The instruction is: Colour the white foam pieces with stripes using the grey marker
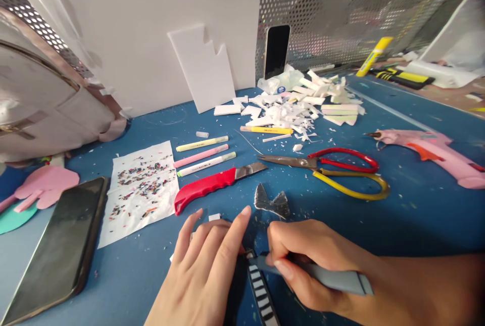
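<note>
My left hand (204,265) lies flat with fingers spread, pressing down a dark strip (261,293) with white stripes near the front edge of the blue table (417,204). My right hand (306,260) is closed round a grey pen-like tool (333,278) whose tip touches the top of that strip. A small dark bow-shaped cutout (272,202) lies just beyond my fingers. A red-handled knife (212,187) sits just above my left hand.
Red and yellow scissors (341,172), a pink glue gun (432,154), three pastel markers (204,154), a paper sheet with confetti (140,189), a phone (60,250) at left, white foam scraps (299,103), a propped phone (276,50), white foam boards (151,33), a bag (41,93).
</note>
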{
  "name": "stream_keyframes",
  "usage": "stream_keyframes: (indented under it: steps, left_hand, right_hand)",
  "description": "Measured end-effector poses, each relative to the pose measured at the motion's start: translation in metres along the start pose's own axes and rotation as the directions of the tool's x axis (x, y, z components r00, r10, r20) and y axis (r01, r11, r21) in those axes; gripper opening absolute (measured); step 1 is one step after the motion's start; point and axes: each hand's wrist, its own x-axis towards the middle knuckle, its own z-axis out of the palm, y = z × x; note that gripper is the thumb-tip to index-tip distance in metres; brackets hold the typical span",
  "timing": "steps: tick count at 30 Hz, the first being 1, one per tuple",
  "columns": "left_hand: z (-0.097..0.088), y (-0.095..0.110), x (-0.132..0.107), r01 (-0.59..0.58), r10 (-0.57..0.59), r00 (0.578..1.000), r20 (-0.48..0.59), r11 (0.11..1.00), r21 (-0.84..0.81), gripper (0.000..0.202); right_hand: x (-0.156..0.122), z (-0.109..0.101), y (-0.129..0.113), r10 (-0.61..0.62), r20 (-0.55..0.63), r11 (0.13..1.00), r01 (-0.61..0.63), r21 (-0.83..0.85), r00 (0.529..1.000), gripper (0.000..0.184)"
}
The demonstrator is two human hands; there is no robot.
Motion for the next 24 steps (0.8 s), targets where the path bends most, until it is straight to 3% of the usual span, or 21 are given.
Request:
stream_keyframes:
  steps: [6, 12, 18, 24]
  left_hand:
    - [0.000, -0.001, 0.001, -0.009, 0.009, 1.000, -0.003, 1.000, 0.013, 0.090]
    - [0.001, 0.000, 0.002, -0.028, 0.029, 0.999, -0.033, 1.000, 0.010, 0.085]
    - [0.002, 0.006, 0.001, 0.040, -0.041, 0.999, -0.014, 0.997, -0.068, 0.085]
    - [0.002, 0.010, 0.001, 0.064, -0.066, 0.997, -0.027, 0.994, -0.094, 0.082]
  right_hand:
    - [-0.001, 0.003, 0.002, -0.027, -0.059, 0.999, 0.026, -0.018, 0.998, 0.024]
    - [-0.004, 0.005, 0.001, 0.018, -0.110, 0.995, -0.029, -0.093, 0.994, 0.026]
    - [-0.008, 0.010, 0.001, 0.011, -0.209, 0.986, -0.045, -0.159, 0.978, 0.026]
    - [-0.010, 0.007, 0.003, 0.014, -0.177, 0.991, -0.038, -0.128, 0.984, 0.025]
